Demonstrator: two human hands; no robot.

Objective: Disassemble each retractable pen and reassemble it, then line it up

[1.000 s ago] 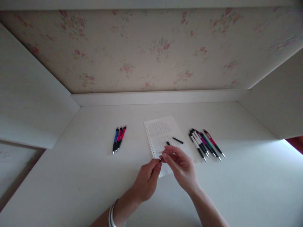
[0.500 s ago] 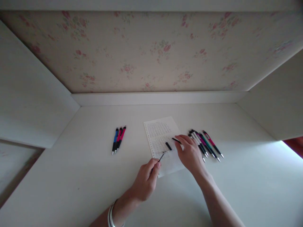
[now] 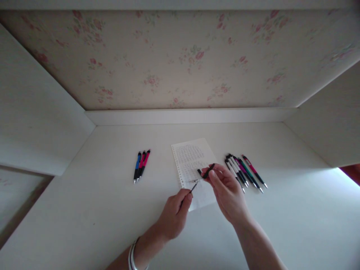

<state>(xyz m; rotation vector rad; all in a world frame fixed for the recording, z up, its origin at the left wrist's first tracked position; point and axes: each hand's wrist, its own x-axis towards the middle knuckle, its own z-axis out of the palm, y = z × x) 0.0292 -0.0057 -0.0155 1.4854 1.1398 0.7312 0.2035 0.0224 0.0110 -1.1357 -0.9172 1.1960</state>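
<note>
My left hand [image 3: 176, 213] is closed around a thin pen refill [image 3: 194, 186], its tip pointing up and right over the paper. Between the fingertips of my right hand [image 3: 226, 189] is a black pen barrel part [image 3: 208, 171], tilted up to the right. A second short black piece [image 3: 199, 171] shows just left of my right fingers, partly behind them. Close to the refill's tip is a tiny metallic piece [image 3: 196, 181], too small to make out. Under both hands lies a sheet of handwritten paper [image 3: 180, 150] with punched holes along its left edge.
Three pens, one blue [image 3: 137, 165] and two pink [image 3: 145, 163], lie side by side left of the paper. To its right is a group of several pens, white, purple, green [image 3: 246, 170] and pink [image 3: 251, 168]. White panels and a flowered wall [image 3: 168, 67] enclose the desk.
My right hand has turned palm-up and lifted the black barrel part, now held upright at a slant in the fingertips. My left hand with the refill has barely moved.
</note>
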